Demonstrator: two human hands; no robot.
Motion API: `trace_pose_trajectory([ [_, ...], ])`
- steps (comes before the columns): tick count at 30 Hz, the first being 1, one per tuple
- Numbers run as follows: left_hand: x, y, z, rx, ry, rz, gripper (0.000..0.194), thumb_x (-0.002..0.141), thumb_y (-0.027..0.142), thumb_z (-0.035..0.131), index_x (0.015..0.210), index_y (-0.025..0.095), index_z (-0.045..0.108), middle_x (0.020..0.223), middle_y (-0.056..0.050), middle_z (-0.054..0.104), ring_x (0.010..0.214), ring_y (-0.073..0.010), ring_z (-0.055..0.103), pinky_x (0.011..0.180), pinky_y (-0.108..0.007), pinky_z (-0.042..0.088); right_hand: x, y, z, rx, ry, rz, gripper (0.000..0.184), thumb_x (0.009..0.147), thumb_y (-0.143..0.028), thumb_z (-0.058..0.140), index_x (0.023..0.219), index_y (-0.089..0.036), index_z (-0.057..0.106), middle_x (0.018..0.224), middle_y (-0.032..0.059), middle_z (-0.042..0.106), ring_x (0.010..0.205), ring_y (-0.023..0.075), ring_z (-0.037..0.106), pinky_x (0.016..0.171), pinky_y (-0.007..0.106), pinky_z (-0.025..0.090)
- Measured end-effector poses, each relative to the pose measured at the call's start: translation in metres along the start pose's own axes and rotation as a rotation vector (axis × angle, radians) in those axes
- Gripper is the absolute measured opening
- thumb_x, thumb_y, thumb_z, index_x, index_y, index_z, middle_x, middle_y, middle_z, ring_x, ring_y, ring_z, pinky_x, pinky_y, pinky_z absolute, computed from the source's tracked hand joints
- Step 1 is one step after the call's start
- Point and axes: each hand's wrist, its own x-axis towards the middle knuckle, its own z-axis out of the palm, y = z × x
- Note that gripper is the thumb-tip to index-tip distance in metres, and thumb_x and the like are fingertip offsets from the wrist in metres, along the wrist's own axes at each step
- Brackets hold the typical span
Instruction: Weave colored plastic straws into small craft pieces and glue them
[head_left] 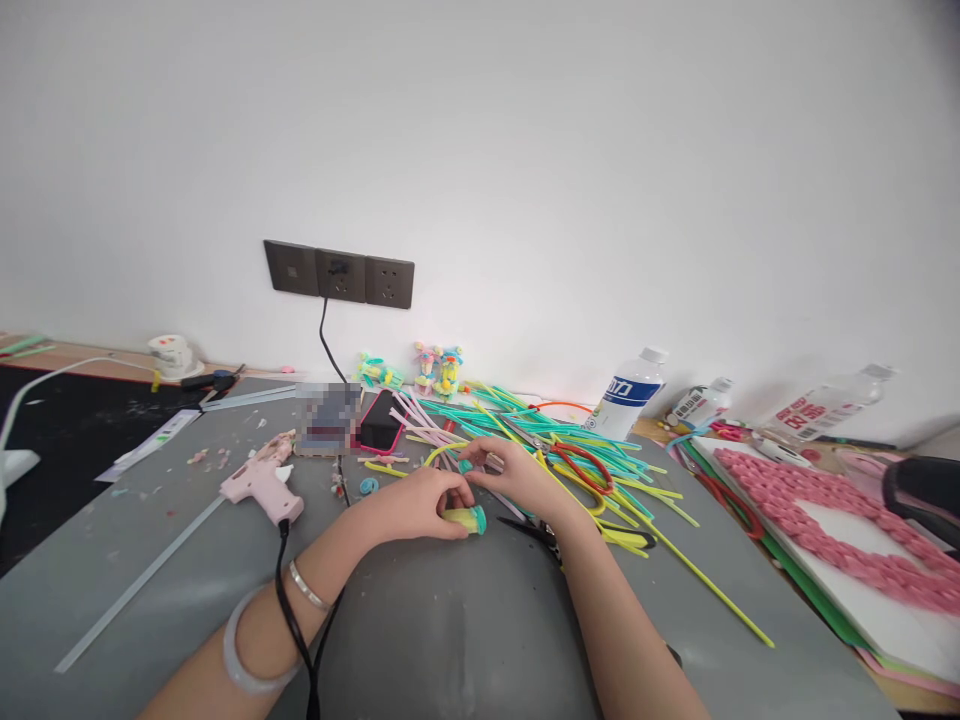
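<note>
Two bare hands with small yellow and teal pieces over a grey work surface

From left to right: a white cup-like object [174,360] stands near the wall, behind a black mat [45,430]. On the grey work surface [465,640], a long translucent strip [142,585] lies at a slant, its upper end near a pink glue gun [262,487], whose black cord [286,600] runs across the left forearm. A silver bracelet [307,584] and a pale bangle [234,650] encircle this forearm. Above, a dark socket panel [339,274] is set in the wall. A phone in a pink case [382,422] lies beyond the left hand [420,505], which is mostly closed, thumb and curled fingers holding a yellow roll with a teal end [466,519] just above or on the surface. Three fuzzy figures, pink, green and yellow, sit by the wall.

The right hand [510,478] is partly closed; its thumb and fingertips pinch a small teal piece [465,466] beyond the roll. Beneath and beside the right forearm lies a dark-bladed tool [529,530]. Further right spread teal and yellow fuzzy stems [637,475], with red-handled scissors [585,468] among them. Three bottles lean along the wall, and a pink braided piece [832,505] rests on white sheets at the far right.
</note>
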Motion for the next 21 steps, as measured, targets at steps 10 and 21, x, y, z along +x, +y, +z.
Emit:
trace_pose_trajectory([
  [10, 0.008, 0.002, -0.009, -0.65, 0.409, -0.023, 0.045, 0.072, 0.04, 0.074, 0.108, 0.016, 0.064, 0.101, -0.008, 0.065, 0.082, -0.0165, 0.059, 0.064, -0.025, 0.047, 0.007, 0.004, -0.006, 0.115, 0.412, -0.026, 0.025, 0.08, -0.042, 0.066, 0.092, -0.02, 0.065, 0.086, 0.005, 0.065, 0.079, 0.0202, 0.059, 0.075, 0.033, 0.047],
  [21, 0.009, 0.007, -0.011, -1.072, 0.347, -0.065, 0.03, 0.078, 0.03, 0.07, 0.105, 0.016, 0.066, 0.104, -0.011, 0.07, 0.084, -0.0193, 0.069, 0.061, -0.024, 0.052, 0.007, -0.005, 0.001, 0.458, 0.425, -0.015, 0.029, 0.078, -0.045, 0.068, 0.095, -0.022, 0.062, 0.09, 0.0035, 0.063, 0.087, 0.0201, 0.059, 0.082, 0.034, 0.048],
])
